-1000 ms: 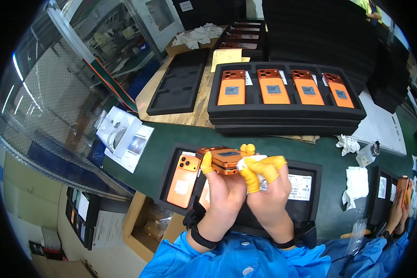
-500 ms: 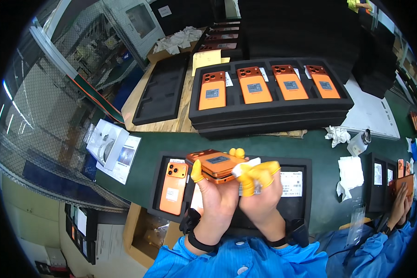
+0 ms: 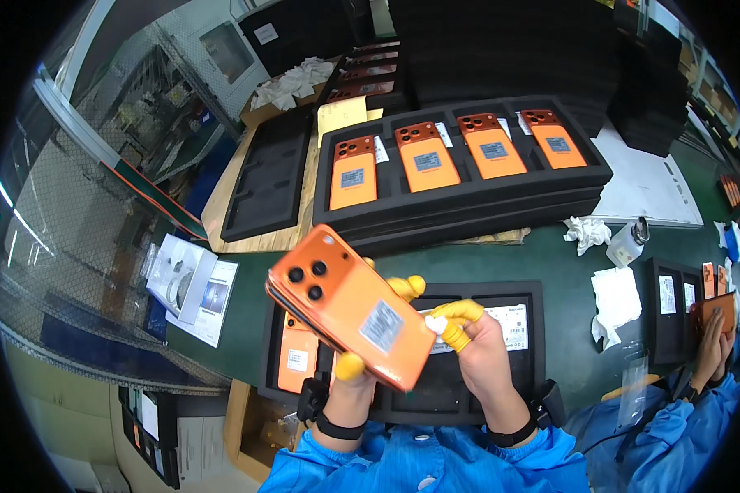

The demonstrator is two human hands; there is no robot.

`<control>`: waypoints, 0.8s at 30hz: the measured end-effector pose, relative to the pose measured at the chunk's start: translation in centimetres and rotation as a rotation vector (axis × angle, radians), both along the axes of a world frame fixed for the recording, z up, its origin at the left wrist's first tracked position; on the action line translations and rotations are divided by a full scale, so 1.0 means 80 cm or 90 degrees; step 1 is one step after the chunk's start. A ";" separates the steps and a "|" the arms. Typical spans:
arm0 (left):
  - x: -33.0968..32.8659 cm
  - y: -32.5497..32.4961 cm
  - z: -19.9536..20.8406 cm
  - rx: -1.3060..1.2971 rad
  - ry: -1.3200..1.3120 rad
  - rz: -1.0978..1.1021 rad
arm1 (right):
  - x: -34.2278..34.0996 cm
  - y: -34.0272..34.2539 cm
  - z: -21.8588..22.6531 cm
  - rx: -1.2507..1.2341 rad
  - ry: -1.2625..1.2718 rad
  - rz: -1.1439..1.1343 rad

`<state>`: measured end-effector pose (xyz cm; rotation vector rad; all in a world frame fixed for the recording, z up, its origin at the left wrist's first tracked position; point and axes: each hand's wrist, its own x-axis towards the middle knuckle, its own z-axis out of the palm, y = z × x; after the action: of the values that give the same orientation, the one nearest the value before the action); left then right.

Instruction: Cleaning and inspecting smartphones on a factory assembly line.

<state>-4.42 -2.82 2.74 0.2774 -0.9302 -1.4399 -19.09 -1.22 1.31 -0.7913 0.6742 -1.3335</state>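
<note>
My left hand (image 3: pixel 352 393) wraps round an orange smartphone (image 3: pixel 349 300), tilted with its back and camera lenses facing up. A dark seam along its side suggests a second phone stacked beneath. Yellow finger cots cover my fingertips. A small white wipe (image 3: pixel 437 324) is pinched in my right hand (image 3: pixel 478 353), touching the phone's lower right edge. Beneath my hands lies a black foam tray (image 3: pixel 534 361). Another orange phone (image 3: pixel 297 358) sits in its left slot, partly covered by the held phone, and a white label sheet (image 3: pixel 508 326) shows at its right.
Stacked black foam trays (image 3: pixel 460 215) at the back hold several orange phones. An unfilled foam tray (image 3: pixel 265 177) lies on the wooden board. Crumpled wipes (image 3: pixel 587 235), a bottle (image 3: pixel 628 241) and white paper (image 3: pixel 615 302) stand right. A co-worker's hands (image 3: pixel 713 353) hold a phone far right.
The held phone has turned from nearly edge-on to showing its back, shifting left and toward me. My right hand, with the wipe, has moved slightly right and down. The whole view has shifted a little.
</note>
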 end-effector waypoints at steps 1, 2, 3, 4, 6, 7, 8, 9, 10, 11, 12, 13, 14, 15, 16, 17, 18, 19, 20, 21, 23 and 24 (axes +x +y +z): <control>0.004 0.010 0.009 0.081 -0.036 -0.047 | -0.002 0.000 -0.008 0.020 0.005 0.020; 0.007 0.014 -0.007 0.089 -0.065 -0.080 | -0.003 0.001 -0.015 0.029 -0.009 0.032; 0.009 0.013 -0.022 0.096 -0.094 -0.113 | -0.004 0.000 -0.019 0.040 -0.022 0.044; 0.010 0.013 -0.015 0.030 -0.144 -0.129 | -0.006 0.000 -0.018 0.038 -0.021 0.042; 0.025 0.027 -0.028 0.094 -0.283 -0.167 | -0.009 -0.001 -0.016 0.007 0.001 0.014; 0.029 0.026 -0.032 0.030 -0.340 -0.199 | -0.009 0.000 -0.014 0.008 0.004 0.011; 0.027 0.028 -0.014 0.148 -0.563 -0.224 | -0.008 0.001 -0.012 -0.007 -0.002 -0.001; 0.025 0.024 -0.035 -0.043 -0.595 -0.127 | -0.007 0.002 -0.011 -0.022 -0.009 -0.013; 0.021 0.022 -0.031 -0.047 -0.585 -0.144 | -0.008 0.002 -0.014 -0.015 -0.011 -0.004; 0.016 0.018 -0.022 -0.052 -0.575 -0.161 | -0.009 0.003 -0.013 -0.014 -0.007 -0.006; 0.014 0.016 -0.016 -0.052 -0.571 -0.163 | -0.009 0.004 -0.011 -0.017 -0.023 -0.019; 0.014 0.014 -0.008 -0.135 -0.631 -0.121 | -0.010 0.005 -0.008 -0.021 -0.040 -0.030; 0.016 0.013 -0.004 -0.219 -0.688 -0.077 | -0.012 0.006 -0.007 -0.021 -0.073 -0.016; 0.018 0.011 -0.004 -0.220 -0.685 -0.077 | -0.015 0.007 -0.003 -0.021 -0.070 -0.017; 0.022 0.011 -0.007 -0.233 -0.746 -0.069 | -0.019 0.008 0.000 -0.013 -0.065 0.008; 0.025 0.011 -0.009 -0.246 -0.808 -0.062 | -0.021 0.008 0.003 -0.004 -0.061 0.032; 0.026 0.011 -0.010 -0.355 -0.833 0.064 | -0.021 0.009 0.006 -0.022 -0.056 0.032; 0.029 0.012 -0.009 -0.352 -0.830 0.062 | -0.024 0.011 0.006 -0.019 -0.053 0.031; 0.035 0.012 -0.007 -0.440 -0.893 0.133 | -0.028 0.014 0.004 -0.059 -0.020 0.028; 0.041 0.011 -0.006 -0.527 -0.953 0.206 | -0.033 0.016 0.002 -0.097 0.013 0.025; 0.055 0.008 -0.006 -0.589 -0.996 0.294 | -0.043 0.019 0.012 -0.142 -0.044 -0.031; 0.063 0.008 -0.009 -0.617 -1.027 0.331 | -0.051 0.023 0.012 -0.126 -0.054 -0.071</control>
<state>0.62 -2.20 2.05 0.8777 -2.4356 0.1080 -23.19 0.66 2.23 -0.8601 0.5306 -1.5447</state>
